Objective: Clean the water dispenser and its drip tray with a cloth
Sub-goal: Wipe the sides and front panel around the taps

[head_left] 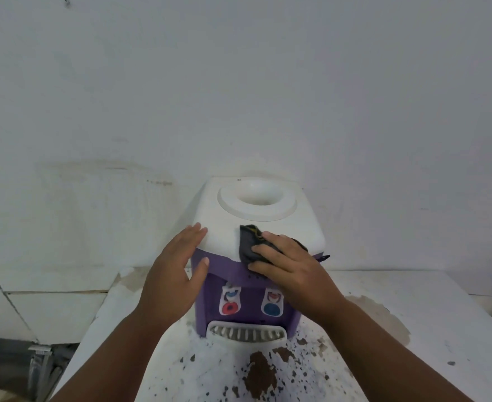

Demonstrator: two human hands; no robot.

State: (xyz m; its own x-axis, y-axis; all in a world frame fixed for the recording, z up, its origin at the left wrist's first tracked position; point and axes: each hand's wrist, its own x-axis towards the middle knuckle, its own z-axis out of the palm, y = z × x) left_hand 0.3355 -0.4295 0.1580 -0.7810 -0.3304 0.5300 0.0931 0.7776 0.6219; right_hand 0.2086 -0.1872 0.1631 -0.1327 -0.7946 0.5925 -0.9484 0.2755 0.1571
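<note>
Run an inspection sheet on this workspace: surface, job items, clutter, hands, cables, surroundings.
Surface: white table, brown patches and specks at the front.
Job's things: water dispenser upright, no bottle; drip tray seated at its base; dark cloth on its top front edge.
Clutter: nothing seen.
Hands: left hand flat on the dispenser's left top corner; right hand presses the cloth.
Cables: nothing seen.
Surroundings: stained white wall behind.

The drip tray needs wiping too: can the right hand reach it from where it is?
Probably yes: the drip tray sits uncovered below the right hand and its cloth, with nothing between them.
</note>
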